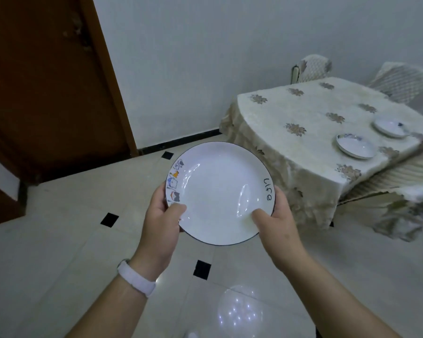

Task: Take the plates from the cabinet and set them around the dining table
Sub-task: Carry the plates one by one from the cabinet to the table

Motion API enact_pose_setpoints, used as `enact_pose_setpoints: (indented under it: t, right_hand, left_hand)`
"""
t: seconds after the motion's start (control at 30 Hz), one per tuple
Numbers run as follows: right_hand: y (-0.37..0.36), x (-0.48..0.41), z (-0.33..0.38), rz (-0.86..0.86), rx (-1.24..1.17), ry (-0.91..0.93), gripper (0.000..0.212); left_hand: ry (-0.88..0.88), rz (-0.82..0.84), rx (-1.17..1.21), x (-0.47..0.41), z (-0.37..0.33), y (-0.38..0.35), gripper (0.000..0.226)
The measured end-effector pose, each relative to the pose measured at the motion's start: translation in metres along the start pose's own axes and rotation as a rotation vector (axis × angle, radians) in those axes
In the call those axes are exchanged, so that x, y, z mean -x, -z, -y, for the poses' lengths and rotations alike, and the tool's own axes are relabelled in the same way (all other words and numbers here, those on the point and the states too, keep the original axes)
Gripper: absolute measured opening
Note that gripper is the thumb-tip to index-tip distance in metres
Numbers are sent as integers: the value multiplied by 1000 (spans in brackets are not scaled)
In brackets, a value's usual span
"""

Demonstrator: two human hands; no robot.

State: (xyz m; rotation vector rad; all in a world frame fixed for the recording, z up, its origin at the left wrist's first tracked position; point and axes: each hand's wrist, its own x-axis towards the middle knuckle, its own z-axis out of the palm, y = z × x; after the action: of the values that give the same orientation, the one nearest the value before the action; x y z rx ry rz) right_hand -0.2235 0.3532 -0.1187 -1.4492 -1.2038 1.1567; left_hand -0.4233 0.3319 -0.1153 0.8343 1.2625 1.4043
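I hold a white plate [217, 189] with a dark rim, small cartoon figures on its left edge and the word "Life" on its right. My left hand [160, 223] grips its left rim, thumb on top. My right hand [277, 223] grips the right rim the same way. The plate hangs level over the floor, left of the dining table [291, 113], which wears a cream cloth with leaf prints. Two similar plates [355, 145] [390, 128] lie on the table near its right side.
A brown wooden door [47, 81] stands at the left against the white wall. Two covered chairs [313, 67] [401, 79] sit behind the table, and a draped chair [405, 191] is at its near right. The pale tiled floor [71, 240] spreads below.
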Motion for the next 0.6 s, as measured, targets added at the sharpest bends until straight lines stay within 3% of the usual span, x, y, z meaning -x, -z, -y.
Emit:
enact_pose_setpoints:
  t: [0.2, 0.6]
  right_hand:
    - [-29, -50, 15, -16, -17, -20, 55]
    - [-93, -213, 19, -3, -35, -51, 55]
  left_hand:
    - [-11, 77, -74, -66, -22, 15, 53]
    - [-21, 11, -151, -236, -31, 20, 55]
